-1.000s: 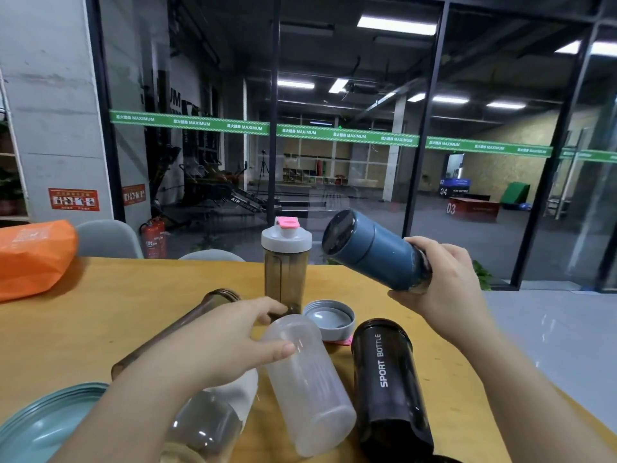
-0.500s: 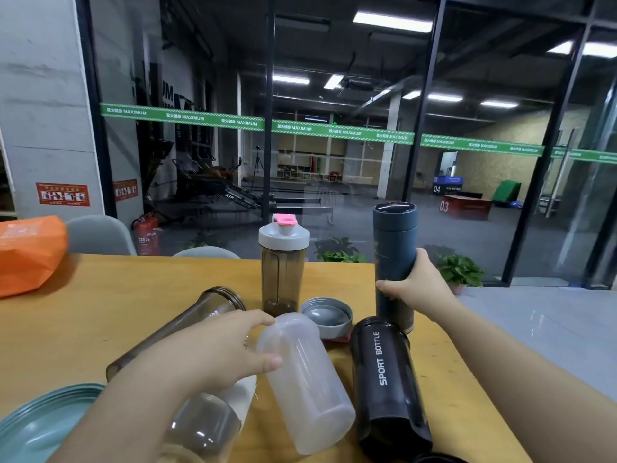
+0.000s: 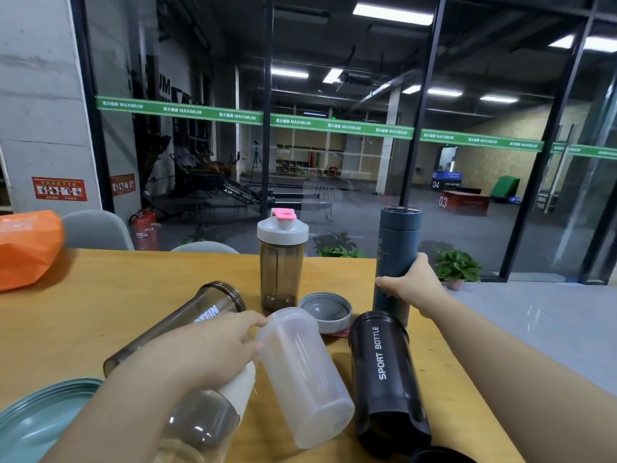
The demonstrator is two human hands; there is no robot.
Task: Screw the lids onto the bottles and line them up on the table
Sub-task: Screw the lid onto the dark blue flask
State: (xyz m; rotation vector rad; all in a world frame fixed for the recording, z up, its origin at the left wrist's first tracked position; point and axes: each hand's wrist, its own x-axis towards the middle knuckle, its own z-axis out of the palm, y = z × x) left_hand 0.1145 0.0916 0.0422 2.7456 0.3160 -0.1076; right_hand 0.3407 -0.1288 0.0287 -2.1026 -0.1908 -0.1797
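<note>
My right hand (image 3: 412,287) grips the lower part of a dark blue capped flask (image 3: 397,245), which stands upright on the wooden table (image 3: 83,312). To its left stands a smoky shaker bottle (image 3: 281,262) with a white lid and pink flap. My left hand (image 3: 213,349) holds the top end of a frosted clear bottle (image 3: 307,375) lying on its side. A black bottle marked SPORT BOTTLE (image 3: 384,379) lies beside it. Another smoky bottle (image 3: 187,315) lies open-mouthed behind my left hand. A grey lid (image 3: 327,310) rests upside down between them.
A bottle with a white collar (image 3: 207,419) lies under my left wrist. A teal plate rim (image 3: 36,419) shows at the bottom left and an orange bag (image 3: 26,245) at the far left. The table's right edge runs just past the black bottle. Chair backs (image 3: 96,228) stand behind.
My right hand swung the blue flask from tilted in the air to upright and set it down on the table right of the shaker. My left hand stayed on the frosted bottle.
</note>
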